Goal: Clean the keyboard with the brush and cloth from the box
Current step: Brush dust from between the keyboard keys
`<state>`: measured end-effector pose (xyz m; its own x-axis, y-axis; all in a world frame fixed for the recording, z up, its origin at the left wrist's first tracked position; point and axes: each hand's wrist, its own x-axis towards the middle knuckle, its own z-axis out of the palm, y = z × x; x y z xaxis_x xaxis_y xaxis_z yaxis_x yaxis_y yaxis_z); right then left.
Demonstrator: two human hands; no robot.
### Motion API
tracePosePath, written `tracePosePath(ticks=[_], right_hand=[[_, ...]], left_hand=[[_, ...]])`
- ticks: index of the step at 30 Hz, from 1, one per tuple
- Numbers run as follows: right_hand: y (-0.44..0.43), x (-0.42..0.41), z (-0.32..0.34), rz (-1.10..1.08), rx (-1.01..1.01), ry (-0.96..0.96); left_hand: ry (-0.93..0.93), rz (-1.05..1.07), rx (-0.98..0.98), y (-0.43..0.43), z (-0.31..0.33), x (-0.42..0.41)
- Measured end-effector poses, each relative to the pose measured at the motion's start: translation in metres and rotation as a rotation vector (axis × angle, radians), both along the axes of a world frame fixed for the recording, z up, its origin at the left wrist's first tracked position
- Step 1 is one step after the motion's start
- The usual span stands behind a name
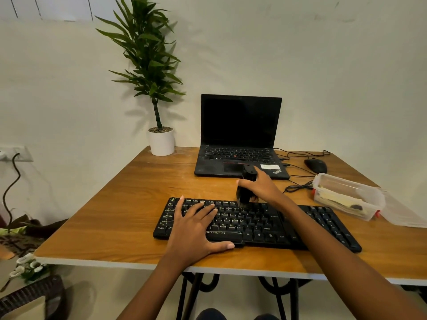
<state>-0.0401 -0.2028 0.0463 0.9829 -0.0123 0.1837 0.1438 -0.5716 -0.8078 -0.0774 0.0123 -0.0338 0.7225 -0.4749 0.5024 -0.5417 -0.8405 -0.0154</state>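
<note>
While under spread left hand (196,225), black keyboard (256,226), brush (244,192) in grip of right hand (263,188).

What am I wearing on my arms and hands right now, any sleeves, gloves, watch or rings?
Nothing shows on either. The left hand and right hand are bare, with no gloves or rings that can be seen, and neither wrist carries a watch or bracelet. The left forearm and right forearm are uncovered down to the picture's bottom edge, so no sleeve is in view.
</note>
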Motion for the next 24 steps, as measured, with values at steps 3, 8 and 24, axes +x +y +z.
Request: tracePosePath(ticks=[3,8,24], right_hand=[[0.003,0.0,-0.002,-0.012,0.006,-0.013],[0.0,0.0,-0.003,-0.019,0.042,0.06],[0.007,-0.009,0.006,0.001,-0.106,0.024]], left_hand=[[0.002,-0.001,-0.003,0.0,0.001,0.0],[0.003,-0.003,-0.005,0.0,0.001,-0.001],[0.011,-0.001,0.001,0.0,0.001,-0.002]])
